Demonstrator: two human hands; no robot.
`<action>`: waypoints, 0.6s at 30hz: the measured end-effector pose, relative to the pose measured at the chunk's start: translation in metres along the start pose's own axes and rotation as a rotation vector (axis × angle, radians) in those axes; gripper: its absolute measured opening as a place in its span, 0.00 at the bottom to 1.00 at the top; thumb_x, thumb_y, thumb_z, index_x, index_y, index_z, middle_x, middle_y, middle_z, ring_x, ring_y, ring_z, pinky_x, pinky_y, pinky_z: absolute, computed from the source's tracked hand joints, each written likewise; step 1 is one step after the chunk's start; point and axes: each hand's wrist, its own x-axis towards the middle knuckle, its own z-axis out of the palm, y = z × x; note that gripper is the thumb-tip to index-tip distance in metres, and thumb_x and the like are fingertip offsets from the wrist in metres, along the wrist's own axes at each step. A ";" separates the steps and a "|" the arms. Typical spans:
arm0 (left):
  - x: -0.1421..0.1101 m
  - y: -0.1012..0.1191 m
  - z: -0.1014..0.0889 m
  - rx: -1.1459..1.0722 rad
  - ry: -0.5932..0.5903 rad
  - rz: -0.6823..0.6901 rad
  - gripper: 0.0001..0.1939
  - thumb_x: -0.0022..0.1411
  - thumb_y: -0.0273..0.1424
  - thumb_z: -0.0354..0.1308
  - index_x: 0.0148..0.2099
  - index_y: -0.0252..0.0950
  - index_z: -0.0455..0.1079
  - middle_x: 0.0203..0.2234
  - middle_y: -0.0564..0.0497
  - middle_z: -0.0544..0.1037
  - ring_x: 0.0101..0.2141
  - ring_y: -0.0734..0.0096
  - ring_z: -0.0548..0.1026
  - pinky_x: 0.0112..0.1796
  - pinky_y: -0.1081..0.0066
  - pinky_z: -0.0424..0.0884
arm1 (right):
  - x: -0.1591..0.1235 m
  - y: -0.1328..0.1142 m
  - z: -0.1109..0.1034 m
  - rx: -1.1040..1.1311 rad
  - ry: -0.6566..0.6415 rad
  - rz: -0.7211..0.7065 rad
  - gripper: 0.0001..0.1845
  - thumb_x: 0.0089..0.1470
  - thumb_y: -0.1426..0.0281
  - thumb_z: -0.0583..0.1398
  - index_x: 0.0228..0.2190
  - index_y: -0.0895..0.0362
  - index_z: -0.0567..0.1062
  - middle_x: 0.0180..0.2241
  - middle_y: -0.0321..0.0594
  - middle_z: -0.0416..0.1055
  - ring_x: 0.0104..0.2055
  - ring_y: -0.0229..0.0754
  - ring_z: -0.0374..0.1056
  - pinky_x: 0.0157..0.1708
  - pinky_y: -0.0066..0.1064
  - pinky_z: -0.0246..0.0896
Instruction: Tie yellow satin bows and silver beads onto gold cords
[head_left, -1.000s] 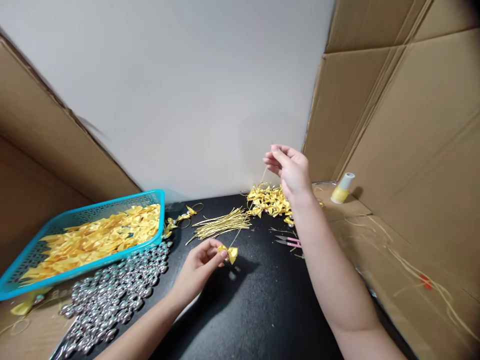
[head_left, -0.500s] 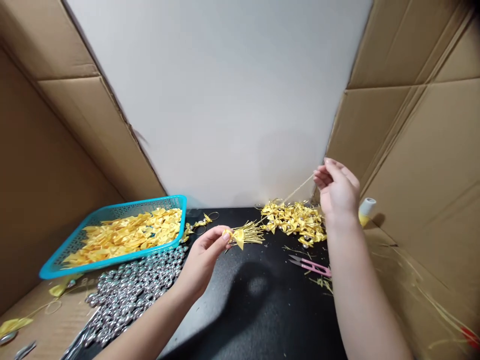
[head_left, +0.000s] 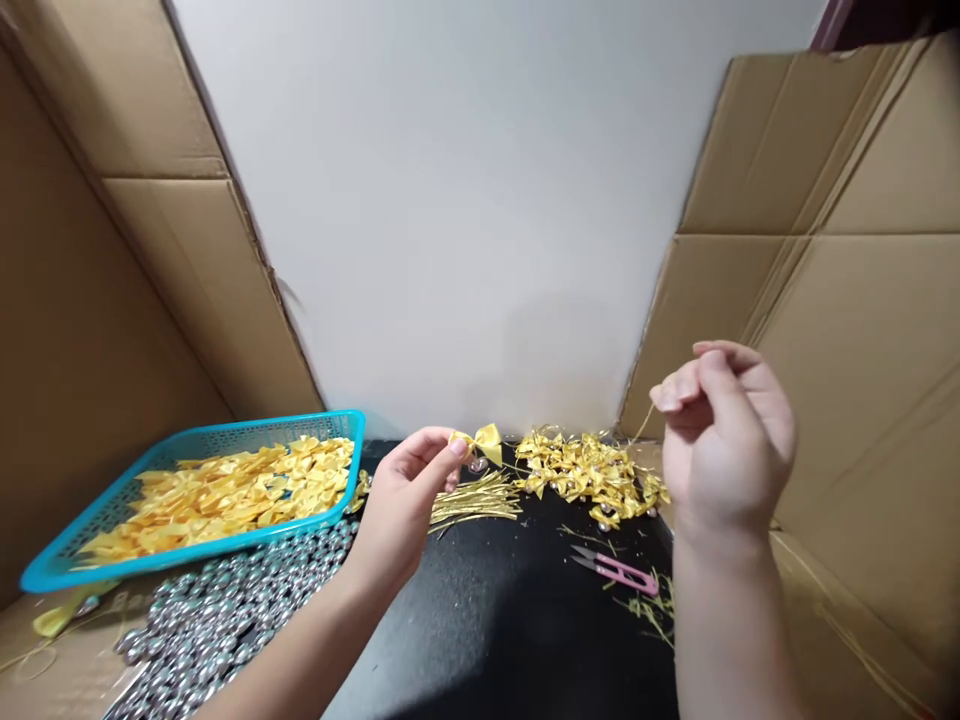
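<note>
My left hand (head_left: 405,495) pinches a yellow ribbon bow (head_left: 490,443) between thumb and fingers, above the black tabletop. A shiny round bead (head_left: 478,464) shows just under the bow. Raised at the right, my right hand (head_left: 727,450) has its fingers closed on a thin yellowish thread (head_left: 643,422), which slants down from them toward the back of the table. Below the bow lies a bundle of gold twist ties (head_left: 480,500). A heap of finished-looking bows with beads (head_left: 577,465) sits between the two hands, farther back.
At the left stands a blue plastic basket (head_left: 358,445) of yellow bows. Many silver beads (head_left: 225,605) are spread before it. Pink thread snips (head_left: 619,572) lie right of centre beside yellow clippings (head_left: 652,610). Cardboard walls (head_left: 862,300) and a white back panel (head_left: 480,200) enclose the table.
My right hand has moved right and toward me, drawing the thread with it. My left hand has lifted the bow slightly, off the gold ties. The view has shifted a little.
</note>
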 end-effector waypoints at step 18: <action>-0.010 0.023 0.009 0.161 -0.014 0.234 0.05 0.57 0.33 0.65 0.35 0.39 0.74 0.26 0.56 0.79 0.28 0.77 0.75 0.30 0.82 0.71 | -0.077 0.013 0.048 -0.489 -0.608 0.048 0.15 0.50 0.80 0.55 0.34 0.50 0.57 0.18 0.22 0.43 0.19 0.31 0.44 0.19 0.24 0.45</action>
